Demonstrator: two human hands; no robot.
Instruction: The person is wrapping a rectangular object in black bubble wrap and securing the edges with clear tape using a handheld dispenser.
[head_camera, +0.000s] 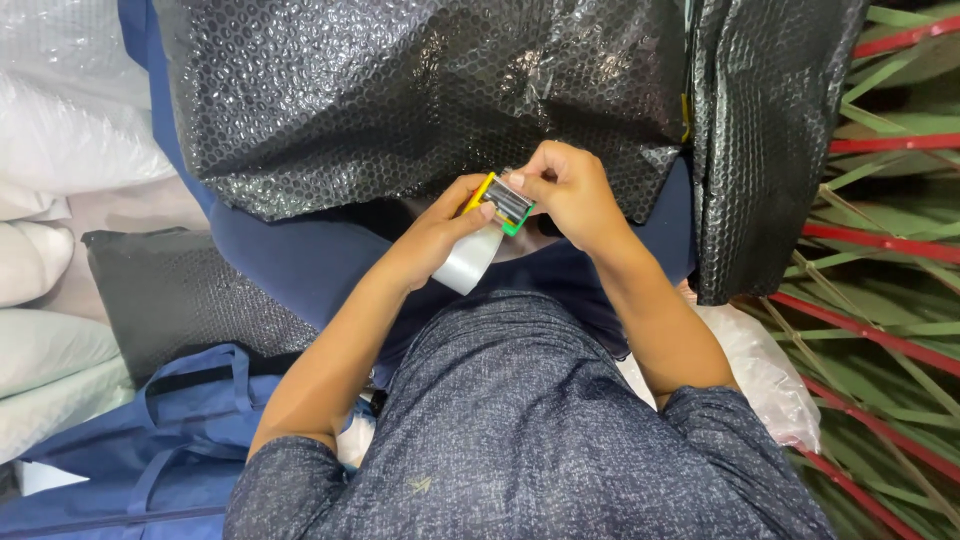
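Hands, 2, left (440, 228) and right (570, 190), grip 1 tape dispenser (497, 203) before 2 black bubble-wrap bundles (420, 90).

Two hands (440, 235), perhaps one tape dispenser (497, 205).

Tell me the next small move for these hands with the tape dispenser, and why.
Probably peel the tape's free end off the roll. The left hand grips the tape dispenser with its clear roll, while the right hand has its fingertips at the green and yellow cutter end. No loose strip shows, and the black bubble-wrapped bundle lies just beyond.
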